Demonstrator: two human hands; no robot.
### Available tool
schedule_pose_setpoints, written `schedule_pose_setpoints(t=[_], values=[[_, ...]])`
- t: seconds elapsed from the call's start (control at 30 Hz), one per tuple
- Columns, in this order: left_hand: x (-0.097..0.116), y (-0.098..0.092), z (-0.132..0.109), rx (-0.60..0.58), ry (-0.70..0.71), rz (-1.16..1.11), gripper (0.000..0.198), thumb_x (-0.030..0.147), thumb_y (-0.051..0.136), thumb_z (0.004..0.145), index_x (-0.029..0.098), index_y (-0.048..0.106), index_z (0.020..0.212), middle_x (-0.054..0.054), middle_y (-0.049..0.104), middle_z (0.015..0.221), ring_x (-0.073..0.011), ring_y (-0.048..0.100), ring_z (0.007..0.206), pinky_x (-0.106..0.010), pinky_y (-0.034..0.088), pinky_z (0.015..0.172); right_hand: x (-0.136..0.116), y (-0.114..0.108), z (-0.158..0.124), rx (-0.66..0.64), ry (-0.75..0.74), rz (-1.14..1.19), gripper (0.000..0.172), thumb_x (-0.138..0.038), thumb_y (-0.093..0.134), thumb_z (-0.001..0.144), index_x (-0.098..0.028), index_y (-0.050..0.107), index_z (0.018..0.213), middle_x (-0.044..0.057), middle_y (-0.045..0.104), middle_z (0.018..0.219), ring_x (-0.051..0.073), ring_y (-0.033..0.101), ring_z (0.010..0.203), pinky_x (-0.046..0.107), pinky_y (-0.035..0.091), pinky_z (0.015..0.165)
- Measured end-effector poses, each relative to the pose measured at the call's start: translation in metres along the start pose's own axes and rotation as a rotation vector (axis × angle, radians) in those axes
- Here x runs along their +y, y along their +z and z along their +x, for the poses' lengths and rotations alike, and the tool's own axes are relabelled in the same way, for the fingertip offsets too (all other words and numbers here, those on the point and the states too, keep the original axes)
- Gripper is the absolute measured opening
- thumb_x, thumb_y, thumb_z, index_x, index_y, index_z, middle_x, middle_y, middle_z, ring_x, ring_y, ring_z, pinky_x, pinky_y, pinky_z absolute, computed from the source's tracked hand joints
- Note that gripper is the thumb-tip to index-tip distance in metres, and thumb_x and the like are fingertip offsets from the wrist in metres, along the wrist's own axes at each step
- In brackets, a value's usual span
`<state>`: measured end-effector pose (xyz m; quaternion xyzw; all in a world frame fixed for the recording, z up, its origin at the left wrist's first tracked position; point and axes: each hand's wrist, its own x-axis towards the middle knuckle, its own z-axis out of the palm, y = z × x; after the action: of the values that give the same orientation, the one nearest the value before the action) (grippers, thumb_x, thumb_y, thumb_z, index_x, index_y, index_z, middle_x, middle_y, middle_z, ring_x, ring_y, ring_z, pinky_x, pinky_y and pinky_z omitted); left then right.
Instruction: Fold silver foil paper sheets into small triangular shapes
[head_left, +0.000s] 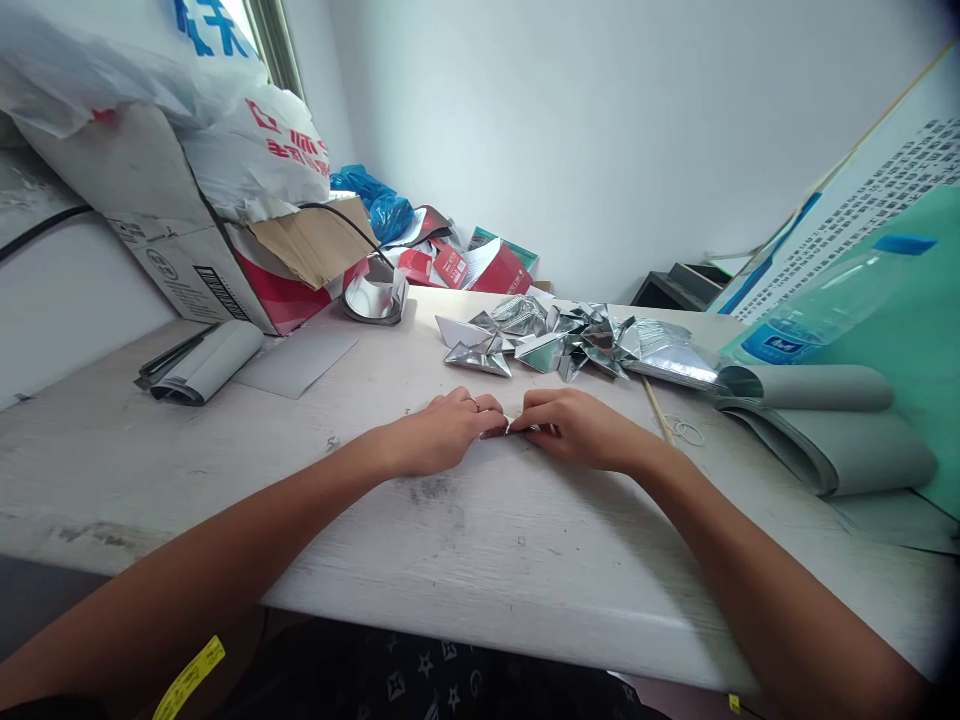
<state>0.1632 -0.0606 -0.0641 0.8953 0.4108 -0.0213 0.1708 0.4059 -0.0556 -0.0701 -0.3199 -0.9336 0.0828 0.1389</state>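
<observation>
Both hands meet over the middle of the white table [480, 560]. Between their fingertips is a small piece of shiny silver foil paper [495, 432], mostly hidden by the fingers. My left hand [442, 432], with a ring on one finger, pinches its left side. My right hand [574, 428] has its fingers bent and pressed on the right side. Just beyond the hands lies a heap of folded silver foil paper pieces [540, 350], pointed and creased. A flatter stack of silver foil [667, 355] adjoins the heap on the right.
Rolled grey sheets [870, 440] and a plastic bottle [817, 300] are at the right. A thin stick [657, 408] and rubber bands [684, 431] lie near my right wrist. Leftward are folded sheets [206, 360], a flat sheet [300, 360] and a cardboard box [172, 240] under plastic bags [262, 150].
</observation>
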Motion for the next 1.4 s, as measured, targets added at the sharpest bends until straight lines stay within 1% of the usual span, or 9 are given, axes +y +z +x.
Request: schedule_pose_setpoints(t=[0.2, 0.27, 0.33, 0.4, 0.57, 0.77, 1.0, 1.23, 1.4], values=[[0.003, -0.007, -0.005, -0.029, 0.015, 0.048, 0.059, 0.029, 0.010, 0.089, 0.044, 0.042, 0.137, 0.013, 0.030, 0.153, -0.0007, 0.028, 0.106, -0.022, 0.033, 0.108, -0.004, -0.014, -0.006, -0.075, 0.052, -0.018, 0.029, -0.008, 0.052, 0.086, -0.023, 0.074, 0.100, 0.001, 0.070, 0.094, 0.013, 0.059, 0.079, 0.028, 0.040, 0.073], [0.004, -0.008, -0.007, -0.048, 0.027, 0.082, 0.063, 0.022, 0.011, 0.087, 0.044, 0.038, 0.140, 0.013, 0.028, 0.154, -0.0006, 0.028, 0.107, -0.019, 0.034, 0.108, -0.007, -0.018, -0.009, -0.079, 0.124, -0.012, 0.042, -0.012, 0.050, 0.088, -0.026, 0.065, 0.124, 0.000, 0.073, 0.101, 0.015, 0.061, 0.080, 0.029, 0.040, 0.074], [0.005, -0.008, -0.009, -0.061, 0.011, 0.112, 0.070, 0.014, 0.013, 0.084, 0.047, 0.035, 0.141, 0.013, 0.027, 0.154, -0.0006, 0.029, 0.107, -0.019, 0.035, 0.108, -0.010, -0.022, -0.011, -0.099, 0.198, 0.032, 0.061, -0.013, 0.048, 0.089, -0.028, 0.043, 0.148, 0.000, 0.073, 0.110, 0.016, 0.062, 0.081, 0.030, 0.042, 0.074], [0.006, -0.007, -0.010, -0.059, -0.013, 0.132, 0.074, 0.010, 0.014, 0.082, 0.049, 0.033, 0.141, 0.015, 0.025, 0.155, -0.0013, 0.031, 0.109, -0.020, 0.036, 0.109, -0.012, -0.025, -0.013, -0.128, 0.240, 0.064, 0.069, -0.013, 0.048, 0.089, -0.026, 0.031, 0.155, 0.002, 0.072, 0.116, 0.017, 0.064, 0.084, 0.031, 0.043, 0.075], [0.003, -0.003, -0.008, -0.020, 0.024, 0.157, 0.075, 0.008, 0.018, 0.081, 0.049, 0.031, 0.143, 0.015, 0.022, 0.157, -0.0021, 0.032, 0.117, -0.020, 0.036, 0.113, -0.009, -0.024, -0.012, -0.125, 0.245, 0.065, 0.052, -0.018, 0.049, 0.092, -0.021, 0.048, 0.144, 0.005, 0.072, 0.115, 0.021, 0.066, 0.097, 0.034, 0.045, 0.082], [-0.001, -0.005, -0.008, -0.026, 0.041, 0.168, 0.071, 0.013, 0.016, 0.084, 0.048, 0.029, 0.144, 0.013, 0.027, 0.156, -0.0011, 0.034, 0.119, -0.015, 0.034, 0.112, -0.008, -0.023, -0.009, -0.122, 0.274, 0.108, 0.031, -0.019, 0.050, 0.093, -0.021, 0.066, 0.120, 0.004, 0.073, 0.111, 0.020, 0.065, 0.098, 0.032, 0.046, 0.081], [0.001, -0.010, -0.009, -0.058, 0.022, 0.197, 0.069, 0.017, 0.015, 0.086, 0.053, 0.027, 0.143, 0.016, 0.022, 0.158, -0.0009, 0.034, 0.116, -0.016, 0.031, 0.109, -0.010, -0.021, -0.009, -0.087, 0.298, 0.140, 0.040, -0.029, 0.049, 0.096, -0.020, 0.059, 0.134, 0.007, 0.073, 0.106, 0.020, 0.065, 0.094, 0.034, 0.046, 0.082], [0.002, -0.008, -0.010, -0.051, 0.009, 0.202, 0.075, 0.011, 0.018, 0.082, 0.053, 0.026, 0.143, 0.022, 0.019, 0.158, -0.0012, 0.033, 0.114, -0.015, 0.030, 0.101, -0.005, -0.018, -0.009, -0.070, 0.284, 0.189, 0.037, -0.027, 0.051, 0.095, -0.018, 0.061, 0.129, 0.006, 0.073, 0.104, 0.019, 0.067, 0.092, 0.032, 0.048, 0.081], [-0.001, -0.008, -0.011, -0.020, 0.037, 0.163, 0.074, 0.011, 0.019, 0.082, 0.048, 0.032, 0.143, 0.019, 0.023, 0.158, 0.0000, 0.036, 0.113, -0.014, 0.031, 0.103, -0.006, -0.017, -0.006, -0.046, 0.239, 0.169, 0.031, -0.021, 0.051, 0.092, -0.019, 0.067, 0.119, 0.005, 0.074, 0.099, 0.017, 0.066, 0.085, 0.031, 0.048, 0.078]])
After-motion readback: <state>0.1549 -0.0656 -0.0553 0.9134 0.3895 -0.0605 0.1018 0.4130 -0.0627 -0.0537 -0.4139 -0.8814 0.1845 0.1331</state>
